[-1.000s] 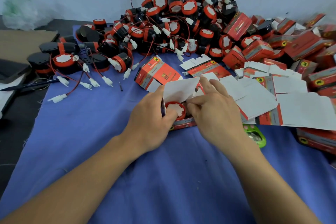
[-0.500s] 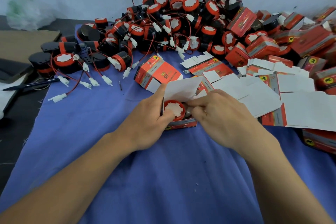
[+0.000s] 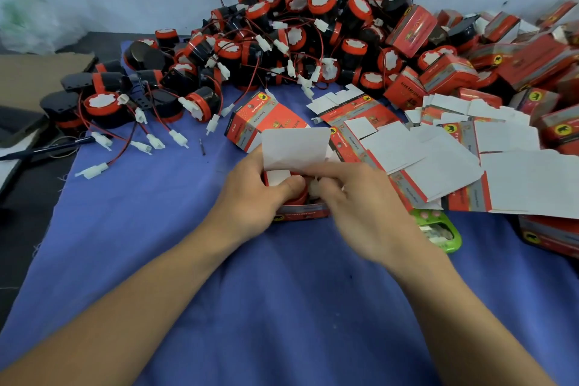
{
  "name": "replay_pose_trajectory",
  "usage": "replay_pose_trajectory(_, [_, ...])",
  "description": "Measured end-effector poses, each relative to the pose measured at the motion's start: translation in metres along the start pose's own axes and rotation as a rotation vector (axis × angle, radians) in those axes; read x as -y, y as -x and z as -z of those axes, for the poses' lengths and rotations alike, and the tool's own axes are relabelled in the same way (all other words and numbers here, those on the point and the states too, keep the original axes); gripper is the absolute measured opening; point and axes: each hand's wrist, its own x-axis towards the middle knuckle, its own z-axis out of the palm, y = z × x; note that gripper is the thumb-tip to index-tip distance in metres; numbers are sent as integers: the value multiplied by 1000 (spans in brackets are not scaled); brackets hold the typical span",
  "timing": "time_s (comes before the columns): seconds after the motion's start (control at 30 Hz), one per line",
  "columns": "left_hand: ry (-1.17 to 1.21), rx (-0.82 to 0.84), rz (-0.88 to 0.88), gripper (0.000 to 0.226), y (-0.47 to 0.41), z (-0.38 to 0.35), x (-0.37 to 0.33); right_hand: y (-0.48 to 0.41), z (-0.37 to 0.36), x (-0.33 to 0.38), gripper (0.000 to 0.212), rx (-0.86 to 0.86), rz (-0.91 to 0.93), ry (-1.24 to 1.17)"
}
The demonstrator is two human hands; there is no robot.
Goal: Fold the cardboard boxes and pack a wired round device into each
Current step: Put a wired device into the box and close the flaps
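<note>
We see the left hand (image 3: 253, 197) gripping an open cardboard box (image 3: 300, 215) that stands on the blue cloth (image 3: 282, 307) covering the desk. Its thumb is laid over the round device (image 3: 299, 197) sitting inside the box, and the white flap (image 3: 294, 144) stands up behind. The right hand (image 3: 360, 210) (slightly blurred) pinches the device's white plug (image 3: 315, 189) at the box mouth, its fingers (image 3: 344, 172) curled around it. Behind, against the wall, we find a heap of wired devices (image 3: 297, 25). A folded box (image 3: 263, 122) lies just beyond the hands, with flat box blanks (image 3: 470, 166) spread to the right. A green object (image 3: 441, 232) lies beside the right wrist.
</note>
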Motion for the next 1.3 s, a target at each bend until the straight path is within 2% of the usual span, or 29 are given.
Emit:
replay_pose_trajectory(0.1, [55, 8, 39, 36, -2, 3, -1, -1, 1, -2, 41, -175, -115, -465])
replay_pose_trajectory(0.17, [46, -6, 64, 36, -1, 3, -3, -2, 0, -6, 41, -276, -153, -689])
replay_pose_trajectory(0.23, [42, -16, 63, 36, 0, 3, -4, -3, 0, -12, 46, -177, -169, -849])
replay_pose_trajectory(0.3, [43, -21, 50, 36, 1, 2, -6, -4, -3, -17, 44, 29, -168, -915])
replay_pose_trajectory(0.33, [43, -23, 43, 35, 2, 2, -7, -5, -4, -17, 41, 99, -155, -896])
replay_pose_trajectory(0.4, [35, -28, 31, 31, 2, 1, -6, -6, -8, -18, 38, 129, -121, -805])
replay_pose_trajectory(0.53, [43, -44, 26, 30, 3, 0, -4, -6, -18, -14, 44, 17, -99, -531])
replay_pose_trajectory(0.8, [51, -28, 25, 31, 2, 0, 4, -13, -16, -12, 42, 37, -245, -740])
replay_pose_trajectory(1.07, [87, 16, 6, 27, 3, 2, -1, -17, -18, -7, 45, 14, -294, -746])
replay_pose_trajectory(1.17, [149, 65, 38, 33, 3, 4, -3, -19, -18, -7, 45, 5, -331, -774])
replay_pose_trajectory(1.23, [119, 66, 26, 35, 3, 3, -3, -16, -20, -6, 40, -10, -299, -721])
replay_pose_trajectory(1.3, [86, 42, 21, 32, 3, 3, -2, -10, -22, -5, 32, -6, -188, -525])
